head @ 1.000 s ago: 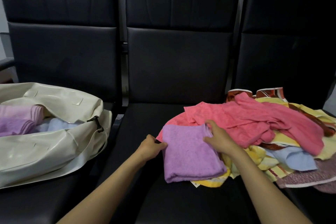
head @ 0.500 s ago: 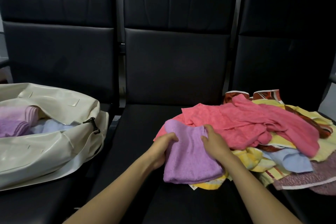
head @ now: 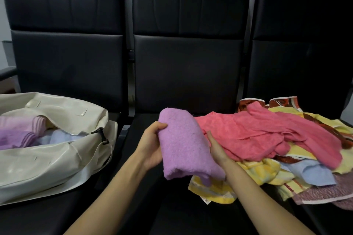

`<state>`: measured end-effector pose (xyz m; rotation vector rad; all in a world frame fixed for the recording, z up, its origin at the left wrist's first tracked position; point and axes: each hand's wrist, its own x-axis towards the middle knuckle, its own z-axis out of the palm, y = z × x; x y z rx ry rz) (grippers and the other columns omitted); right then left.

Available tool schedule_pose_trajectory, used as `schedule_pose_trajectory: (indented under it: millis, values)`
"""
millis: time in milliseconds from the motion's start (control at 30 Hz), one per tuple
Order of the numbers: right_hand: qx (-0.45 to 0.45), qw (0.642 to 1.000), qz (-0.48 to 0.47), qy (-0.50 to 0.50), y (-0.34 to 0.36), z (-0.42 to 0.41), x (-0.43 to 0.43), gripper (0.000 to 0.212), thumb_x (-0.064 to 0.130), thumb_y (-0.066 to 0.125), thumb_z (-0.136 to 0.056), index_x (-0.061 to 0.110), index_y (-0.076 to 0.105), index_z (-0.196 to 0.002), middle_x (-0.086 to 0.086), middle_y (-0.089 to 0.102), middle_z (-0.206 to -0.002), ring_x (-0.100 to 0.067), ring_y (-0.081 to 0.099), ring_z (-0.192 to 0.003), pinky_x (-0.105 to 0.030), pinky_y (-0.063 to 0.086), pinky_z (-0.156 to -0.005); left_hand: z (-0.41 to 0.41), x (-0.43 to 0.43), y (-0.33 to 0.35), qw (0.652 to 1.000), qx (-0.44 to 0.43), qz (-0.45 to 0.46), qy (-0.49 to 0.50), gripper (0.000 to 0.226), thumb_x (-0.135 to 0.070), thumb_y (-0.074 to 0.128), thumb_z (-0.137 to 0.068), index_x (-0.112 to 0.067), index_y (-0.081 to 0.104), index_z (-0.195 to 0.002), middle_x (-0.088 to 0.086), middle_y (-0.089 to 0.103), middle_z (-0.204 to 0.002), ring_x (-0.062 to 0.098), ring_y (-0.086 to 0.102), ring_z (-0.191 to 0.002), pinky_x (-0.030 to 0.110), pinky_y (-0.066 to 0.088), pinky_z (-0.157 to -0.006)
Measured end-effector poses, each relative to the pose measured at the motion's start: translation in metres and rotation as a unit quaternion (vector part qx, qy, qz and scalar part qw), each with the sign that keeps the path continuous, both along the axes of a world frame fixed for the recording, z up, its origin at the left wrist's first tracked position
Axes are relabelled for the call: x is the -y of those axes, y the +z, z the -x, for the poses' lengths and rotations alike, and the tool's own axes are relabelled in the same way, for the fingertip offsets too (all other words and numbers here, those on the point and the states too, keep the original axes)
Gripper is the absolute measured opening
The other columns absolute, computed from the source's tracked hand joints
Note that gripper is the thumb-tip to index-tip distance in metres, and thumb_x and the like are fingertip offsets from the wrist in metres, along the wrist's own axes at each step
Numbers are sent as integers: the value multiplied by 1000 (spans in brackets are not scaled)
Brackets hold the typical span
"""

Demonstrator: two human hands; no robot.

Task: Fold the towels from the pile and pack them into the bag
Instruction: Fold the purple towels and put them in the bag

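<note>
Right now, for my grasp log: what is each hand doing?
Left hand: grips the folded purple towel.
Right hand: holds the same towel's right side.

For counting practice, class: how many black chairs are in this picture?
3: left chair under the cream bag, middle chair behind the held purple towel, right chair under the towel pile. Others may sit off-frame.

Both bare forearms extend forward from the lower edge. Left hand (head: 151, 146) grips the purple towel (head: 183, 147) at its left side, thumb on top. Right hand (head: 216, 149) holds the right side, fingers hidden beneath.
</note>
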<state>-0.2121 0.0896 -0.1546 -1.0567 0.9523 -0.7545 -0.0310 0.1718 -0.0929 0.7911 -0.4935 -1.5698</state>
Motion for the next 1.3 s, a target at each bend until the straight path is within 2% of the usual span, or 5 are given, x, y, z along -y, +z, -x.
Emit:
schedule_pose_trajectory:
  millis: [133, 433, 833, 1067, 1300]
  values:
    - [115, 986, -109, 59, 12, 5, 1, 61, 34, 61, -87, 7, 48, -140, -12, 62, -121, -21, 65, -103, -33, 52, -85, -17, 8, -7, 980, 172, -84, 58, 27, -23, 54, -90, -2, 62, -106, 16, 70, -96, 28, 65, -92, 37, 52, -72]
    - [-17, 987, 154, 42, 14, 7, 5, 28, 11, 48, -98, 26, 69, -107, 0, 63, -121, -17, 59, -111, -26, 47, -88, -23, 15, -37, 822, 552, 34, 135, 19, -22, 37, -103, -27, 49, -116, -9, 55, -107, 6, 52, -97, 15, 36, -72]
    - [-265, 898, 336, 98, 34, 18, 3, 93, 27, 89, -63, 47, 35, -136, 12, 29, -146, -4, 28, -133, -23, 26, -109, -32, 8, -27, 799, 594, 88, -16, 75, -37, 78, -75, -31, 38, -138, -9, 38, -134, 11, 42, -121, 30, 45, -97]
    - [-417, 804, 421, 48, 34, 20, 5, 79, 15, 75, -76, 26, 37, -145, 4, 38, -139, -14, 39, -125, -17, 28, -91, -29, 9, -34, 693, 709, 121, 40, 68, -18, 75, -80, -24, 41, -139, -8, 43, -120, 7, 41, -111, 22, 36, -96]
    - [-454, 717, 525, -65, 31, 13, 4, 38, 13, 74, -74, 20, 59, -109, -1, 57, -104, -23, 52, -97, -32, 40, -64, -26, 12, -39, 585, 776, 153, 181, 54, -12, 83, -64, -14, 58, -112, 0, 56, -110, 15, 50, -101, 24, 39, -79]
